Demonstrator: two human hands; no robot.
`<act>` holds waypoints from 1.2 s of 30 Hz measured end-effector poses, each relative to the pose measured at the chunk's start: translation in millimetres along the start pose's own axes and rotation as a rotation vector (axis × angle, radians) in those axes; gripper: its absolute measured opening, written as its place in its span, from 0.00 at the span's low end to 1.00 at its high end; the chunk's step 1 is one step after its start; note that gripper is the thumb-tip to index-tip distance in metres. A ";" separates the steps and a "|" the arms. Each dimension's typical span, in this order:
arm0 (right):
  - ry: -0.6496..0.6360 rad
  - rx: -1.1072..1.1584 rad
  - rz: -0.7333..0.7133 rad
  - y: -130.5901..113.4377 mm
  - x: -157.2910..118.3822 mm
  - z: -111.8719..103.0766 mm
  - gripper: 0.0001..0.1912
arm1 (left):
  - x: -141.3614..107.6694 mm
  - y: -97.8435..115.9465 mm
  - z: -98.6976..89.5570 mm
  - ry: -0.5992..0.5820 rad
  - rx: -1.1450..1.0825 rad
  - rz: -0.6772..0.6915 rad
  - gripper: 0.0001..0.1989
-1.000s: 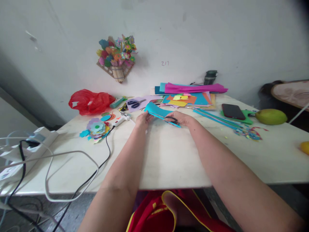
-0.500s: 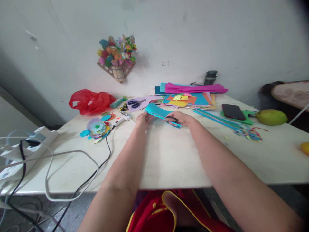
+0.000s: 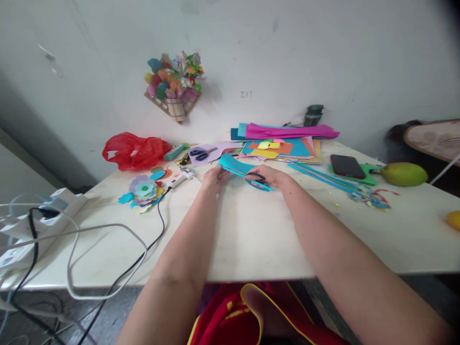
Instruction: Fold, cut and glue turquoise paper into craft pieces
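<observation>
On the pale table (image 3: 258, 239) lie a red bag (image 3: 134, 152), paper flowers (image 3: 143, 189) and a glue gun (image 3: 178, 179).

Lighting: muted, diffuse, without hard edges. Flower basket (image 3: 175, 91): a soft shadow is cast to its right on the wall (image 3: 287, 57), by which light from its left is suggested. Wall far left of basket: darkened. Surface (image 3: 258, 239), below basket: lightly glazed by a pale sheen. Blue paper (image 3: 235, 164), below right of basket: fine detail softened. Yellow fruit (image 3: 454, 220), far lower right of basket: blurred. Corner, far upper right of basket: blackened.
</observation>
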State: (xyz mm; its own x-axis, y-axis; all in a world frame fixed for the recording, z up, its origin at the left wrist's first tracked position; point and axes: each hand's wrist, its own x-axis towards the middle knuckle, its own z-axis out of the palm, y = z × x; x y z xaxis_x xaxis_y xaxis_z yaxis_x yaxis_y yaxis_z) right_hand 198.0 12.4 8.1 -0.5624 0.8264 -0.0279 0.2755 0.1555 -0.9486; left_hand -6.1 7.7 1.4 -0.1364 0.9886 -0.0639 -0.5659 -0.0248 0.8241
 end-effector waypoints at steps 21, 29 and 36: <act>0.025 -0.053 -0.015 -7.7 -5.9 2.6 0.16 | 2.1 1.9 -1.6 0.017 -0.034 0.013 0.04; 0.026 -0.014 0.048 -16.3 -10.9 5.6 0.14 | 2.3 1.7 -3.5 0.005 -0.045 0.021 0.04; 0.005 -0.007 0.022 -6.6 -5.6 1.9 0.15 | 5.4 -0.4 -6.0 -0.033 -0.012 0.013 0.03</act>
State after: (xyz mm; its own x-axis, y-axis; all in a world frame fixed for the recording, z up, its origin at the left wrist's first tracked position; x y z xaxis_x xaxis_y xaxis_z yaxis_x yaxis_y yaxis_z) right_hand 197.8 5.8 13.9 -0.5520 0.8325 -0.0467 0.2930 0.1412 -0.9456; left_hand -11.5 12.2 -2.7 -0.1171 0.9925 -0.0344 -0.5737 -0.0394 0.8181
